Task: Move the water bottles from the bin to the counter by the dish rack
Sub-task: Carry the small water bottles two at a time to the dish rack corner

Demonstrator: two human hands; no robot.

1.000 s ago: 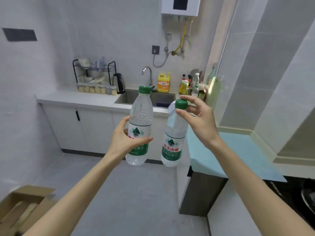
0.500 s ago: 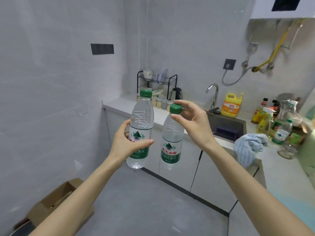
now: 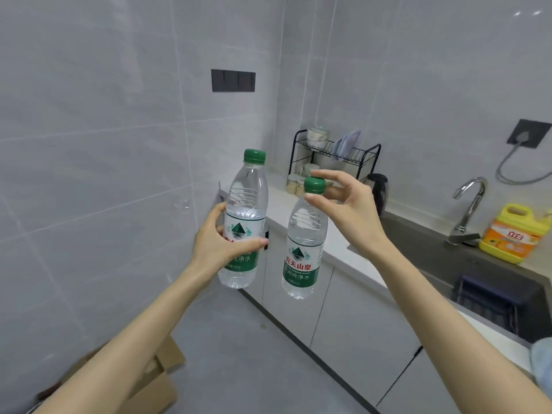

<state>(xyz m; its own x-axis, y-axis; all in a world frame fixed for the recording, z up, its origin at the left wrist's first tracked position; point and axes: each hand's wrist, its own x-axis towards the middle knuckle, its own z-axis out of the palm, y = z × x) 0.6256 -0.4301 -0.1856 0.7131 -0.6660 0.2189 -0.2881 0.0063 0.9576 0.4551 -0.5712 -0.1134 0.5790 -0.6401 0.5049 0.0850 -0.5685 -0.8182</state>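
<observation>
Gripping one water bottle (image 3: 245, 222) round its label, the left hand (image 3: 215, 243) holds it upright; right hand (image 3: 349, 216) pinches second bottle's (image 3: 303, 249) green cap (image 3: 314, 185), near the far dish rack (image 3: 334, 153).

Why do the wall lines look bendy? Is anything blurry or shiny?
Head view: the wide lens bends the wall tile lines near the edges; the left bottle and right bottle are sharp, print readable; the cardboard box at bottom left looks soft; small glints shine on the wall at top right.
</observation>
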